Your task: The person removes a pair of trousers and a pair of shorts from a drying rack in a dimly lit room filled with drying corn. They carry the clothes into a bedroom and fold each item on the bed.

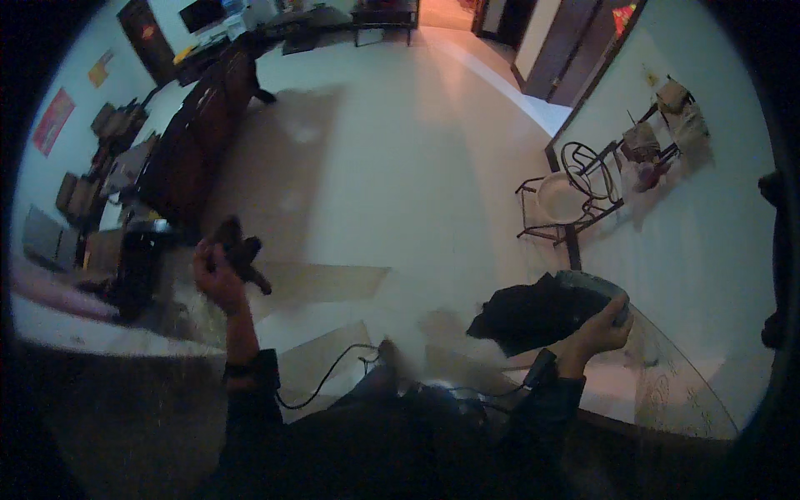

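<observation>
At the left, my left hand (pixel 219 275) holds a dark, irregular object (pixel 240 247) with several stubby projections; dimness and blur hide what it is. Across from it, my right hand (pixel 600 325) grips the rim of a grey-green shallow container (pixel 590 282) at the lower right. Dark cloth-like material (pixel 531 312) lies in or against this container and hangs past its left side. The two hands are wide apart, with the tiled floor seen between them. A black cable (pixel 319 394) runs from near my left sleeve towards the middle, and another cable reaches my right wrist.
A metal-framed stand (pixel 556 234) with a pale basin (pixel 562 199) is by the right wall. Along the left runs a dark wooden bench or counter (pixel 194 137), with a black bin-like container (pixel 140 262) near its end. Flat brown sheets (pixel 331 281) lie on the floor.
</observation>
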The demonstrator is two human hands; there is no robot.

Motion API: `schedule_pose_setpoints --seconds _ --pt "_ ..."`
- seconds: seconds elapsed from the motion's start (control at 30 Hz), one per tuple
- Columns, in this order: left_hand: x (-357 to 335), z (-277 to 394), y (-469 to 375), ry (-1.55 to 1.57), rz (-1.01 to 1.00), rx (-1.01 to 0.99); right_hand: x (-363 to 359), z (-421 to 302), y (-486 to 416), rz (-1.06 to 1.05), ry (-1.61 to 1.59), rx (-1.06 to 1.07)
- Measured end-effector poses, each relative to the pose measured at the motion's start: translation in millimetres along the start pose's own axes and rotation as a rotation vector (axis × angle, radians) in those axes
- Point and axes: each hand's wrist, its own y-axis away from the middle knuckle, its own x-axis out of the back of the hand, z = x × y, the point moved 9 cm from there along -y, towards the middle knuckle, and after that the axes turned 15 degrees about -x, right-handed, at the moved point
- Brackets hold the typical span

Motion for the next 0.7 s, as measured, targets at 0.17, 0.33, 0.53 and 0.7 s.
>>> schedule_pose_setpoints --seconds 0.17,0.33,0.53,0.7 --pt "-82.3 -83.0 -35.2 0.005 0.098 0.119 -134.2 -4.9 -35.0 -0.049 0.019 0.106" --pt "-139.6 -154.5 -17.9 0.289 0.045 0.536 -216.5 9.3 -74.2 -0.185 -0.153 -0.139" --pt "-383.1 -128.8 1.1 0.868 -0.252 0.931 -432.8 18.1 -159.3 -0.31 -0.047 -0.158" --pt "-518.4 -90.7 -28.0 0.332 -0.548 0.676 -576.8 18.3 -217.5 -0.487 -0.155 -0.301"
